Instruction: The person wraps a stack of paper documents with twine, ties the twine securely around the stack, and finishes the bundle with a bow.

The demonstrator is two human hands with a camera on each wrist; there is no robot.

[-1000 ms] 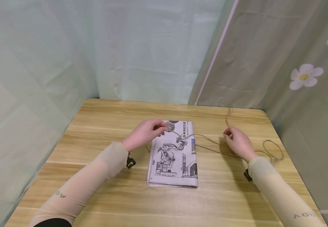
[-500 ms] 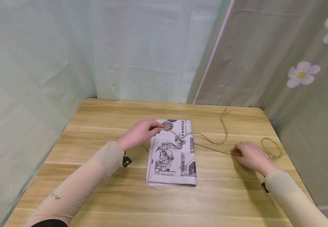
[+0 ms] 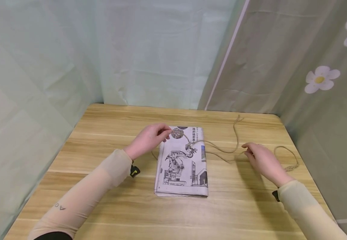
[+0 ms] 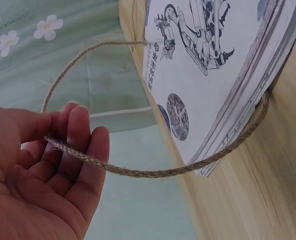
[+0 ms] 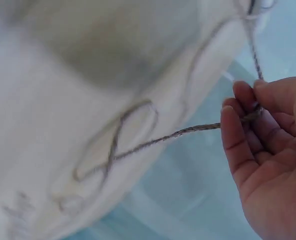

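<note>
Lifted back up toward centre-right of the frame, the right hand [image 3: 262, 160] pinches limp, rough jute twine [image 3: 221, 150] between its fingers [image 5: 236, 131], while the left hand [image 3: 149, 139] pinches the other end beside the light folded newspaper [image 3: 182, 166].

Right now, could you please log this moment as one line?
left hand: pinches jute twine | right hand: pinches twine | folded newspaper: flat on table, twine crossing it

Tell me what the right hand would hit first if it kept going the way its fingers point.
The right hand points left along the table, pinching the twine. Going straight on, it would likely meet the newspaper first; depth is uncertain.
</note>
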